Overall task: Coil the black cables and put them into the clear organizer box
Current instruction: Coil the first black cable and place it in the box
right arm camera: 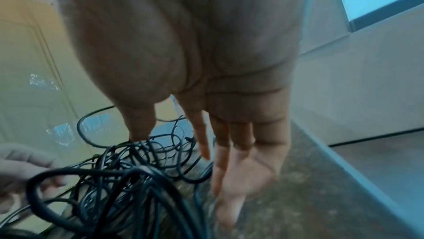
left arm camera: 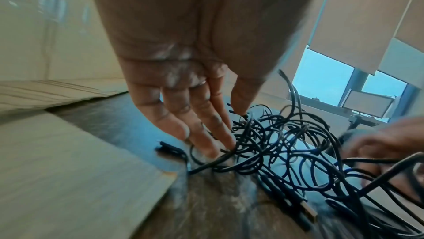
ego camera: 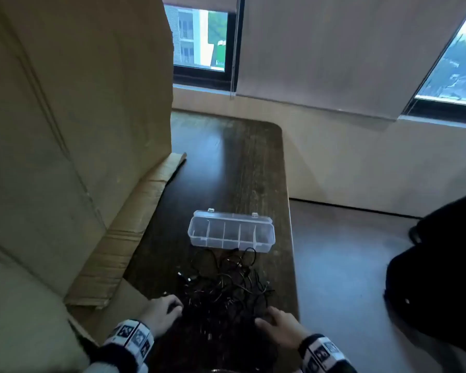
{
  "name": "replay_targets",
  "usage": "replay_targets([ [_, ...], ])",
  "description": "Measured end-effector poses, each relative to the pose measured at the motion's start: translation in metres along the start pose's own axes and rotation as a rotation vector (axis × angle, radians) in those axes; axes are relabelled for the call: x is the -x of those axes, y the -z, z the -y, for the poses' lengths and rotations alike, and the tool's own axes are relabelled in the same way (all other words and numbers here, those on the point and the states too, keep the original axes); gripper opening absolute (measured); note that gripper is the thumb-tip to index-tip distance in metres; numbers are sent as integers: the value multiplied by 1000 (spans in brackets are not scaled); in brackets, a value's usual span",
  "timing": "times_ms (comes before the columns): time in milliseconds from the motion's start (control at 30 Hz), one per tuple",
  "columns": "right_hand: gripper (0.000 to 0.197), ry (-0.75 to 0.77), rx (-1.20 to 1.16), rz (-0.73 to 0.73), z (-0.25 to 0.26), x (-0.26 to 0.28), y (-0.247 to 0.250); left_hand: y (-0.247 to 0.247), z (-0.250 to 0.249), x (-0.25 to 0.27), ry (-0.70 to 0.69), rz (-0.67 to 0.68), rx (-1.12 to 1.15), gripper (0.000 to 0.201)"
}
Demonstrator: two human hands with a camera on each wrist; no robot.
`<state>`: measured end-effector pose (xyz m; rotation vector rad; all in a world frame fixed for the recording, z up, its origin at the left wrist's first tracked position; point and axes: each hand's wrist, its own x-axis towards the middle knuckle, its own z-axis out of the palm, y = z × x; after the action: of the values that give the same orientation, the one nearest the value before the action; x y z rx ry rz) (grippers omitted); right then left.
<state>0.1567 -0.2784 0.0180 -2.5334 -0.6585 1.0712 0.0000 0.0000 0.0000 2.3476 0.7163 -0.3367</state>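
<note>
- Table (ego camera: pixel 253 168): dark wood with a visible grain and a dull sheen; long and narrow, with rounded far corners.
- Clear organizer box (ego camera: pixel 231 232): transparent plastic, oblong with rounded corners; internal dividers form a row of compartments; two small latches on the far edge; no contents visible; it lies across the table just beyond the cable heap.
- Black cables (ego camera: pixel 221 286): thin, round, smooth-sheathed leads in a loose tangle of overlapping loops on the near part of the table; several small plugs protrude at the left edge of the heap; one metal connector shows in the left wrist view; none is coiled.
- Left hand (left arm camera: pixel 183 83): palm down, fingers (left arm camera: pixel 206 134) extended and slightly spread; the fingertips reach into the left margin of the tangle and touch the loops; the thumb tip meets a strand; no strand is seen clasped.
- Right hand (right arm camera: pixel 206 79): fingers straight and close together, pointing down beside the right margin of the tangle; the thumb tip touches the top loops; the view is blurred, and no strand is seen enclosed.
- Cables relative to the hands: the heap lies between the two hands, with its bulk ahead of the fingertips.
- Cardboard (ego camera: pixel 65 130): large corrugated brown sheets with creased flaps, standing along the left of the table.
- Both wrists carry bands with black-and-white printed markers.
</note>
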Motion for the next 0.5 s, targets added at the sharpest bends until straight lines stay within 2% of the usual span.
replay_targets([
  [67,79,-34,-116,22,15,-12,-6,-4,-7,-6,-1,-7,-26,14],
  [100,77,-33,-118,23,23,-17,-6,-5,-12,-7,-6,-4,-37,19],
  [167,58,22,-31,-5,37,-26,-3,-6,-21,-4,9,-16,-40,22],
  [300,5,163,101,82,59,-29,18,4,-35,4,35,-107,-76,20],
  [367,7,238,112,100,65,-26,31,11,-43,6,30,-158,-49,23],
  [433,10,337,110,66,72,-18,46,13,-53,7,-73,-255,35,39],
  [500,11,438,147,-27,80,-6,64,17,-69,10,-289,-391,172,64],
])
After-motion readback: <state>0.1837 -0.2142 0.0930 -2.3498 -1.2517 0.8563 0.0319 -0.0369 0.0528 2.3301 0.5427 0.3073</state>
